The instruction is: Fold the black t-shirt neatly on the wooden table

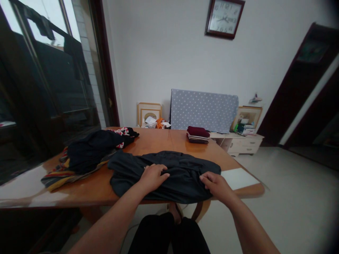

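A dark garment (169, 169) lies spread and wrinkled along the front edge of the wooden table (169, 137). My left hand (154, 177) rests on its middle, palm down with the fingers apart. Near the garment's right end, my right hand (214, 182) has its fingers closed in a pinch on the cloth. Part of the garment reaches over the table's near edge.
To the left is a pile of clothes (90, 150), dark and striped. A folded stack (197, 135) with maroon on top stands toward the back. A white sheet (239, 178) lies at the right. Beyond the table are a low white cabinet (245, 144) and a polka-dot cloth (203, 110).
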A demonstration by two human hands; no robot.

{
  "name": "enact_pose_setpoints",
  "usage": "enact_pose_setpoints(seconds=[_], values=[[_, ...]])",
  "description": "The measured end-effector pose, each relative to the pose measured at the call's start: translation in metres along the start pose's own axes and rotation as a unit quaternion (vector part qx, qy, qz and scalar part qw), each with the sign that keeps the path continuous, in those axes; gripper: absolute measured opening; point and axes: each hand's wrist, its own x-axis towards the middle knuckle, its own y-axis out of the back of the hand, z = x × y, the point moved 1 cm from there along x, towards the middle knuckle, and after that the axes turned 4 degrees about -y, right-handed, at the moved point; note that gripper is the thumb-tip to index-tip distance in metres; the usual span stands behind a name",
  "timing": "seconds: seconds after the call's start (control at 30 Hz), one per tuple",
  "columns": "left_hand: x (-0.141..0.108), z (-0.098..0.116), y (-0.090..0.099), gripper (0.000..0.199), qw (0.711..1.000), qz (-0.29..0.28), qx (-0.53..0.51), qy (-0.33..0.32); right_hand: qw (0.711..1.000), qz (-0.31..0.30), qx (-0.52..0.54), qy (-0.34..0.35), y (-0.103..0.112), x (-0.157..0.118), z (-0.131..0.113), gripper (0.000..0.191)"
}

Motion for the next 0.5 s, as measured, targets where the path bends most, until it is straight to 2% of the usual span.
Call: enact_pose_setpoints(seconds=[0.1, 0.2, 0.27, 0.33, 0.4, 0.43, 0.5], values=[[-0.007, 0.012, -0.004, 0.022, 0.990, -0.058, -0.081, -0.104, 0.997, 0.066, 0.014, 0.022, 0.003, 0.008, -0.006, 0.038], [-0.019, 0.022, -0.001, 0.029, 0.951, -0.155, -0.191, -0.187, 0.993, 0.103, 0.003, 0.057, -0.001, 0.017, -0.008, 0.037], [-0.026, 0.024, 0.003, 0.043, 0.930, -0.214, -0.232, -0.190, 0.990, 0.117, -0.016, 0.077, -0.006, 0.023, -0.007, 0.038], [-0.030, 0.023, 0.007, 0.050, 0.919, -0.256, -0.255, -0.158, 0.990, 0.117, -0.029, 0.074, -0.013, 0.028, -0.004, 0.042], [-0.031, 0.021, 0.008, 0.046, 0.920, -0.259, -0.273, -0.114, 0.994, 0.095, -0.036, 0.045, -0.021, 0.033, 0.000, 0.051], [-0.031, 0.019, 0.007, 0.041, 0.925, -0.240, -0.278, -0.095, 0.996, 0.080, -0.043, 0.026, -0.025, 0.035, 0.002, 0.056], [-0.027, 0.014, 0.005, 0.028, 0.946, -0.165, -0.270, -0.068, 0.996, 0.063, -0.064, -0.007, -0.031, 0.039, 0.007, 0.058]])
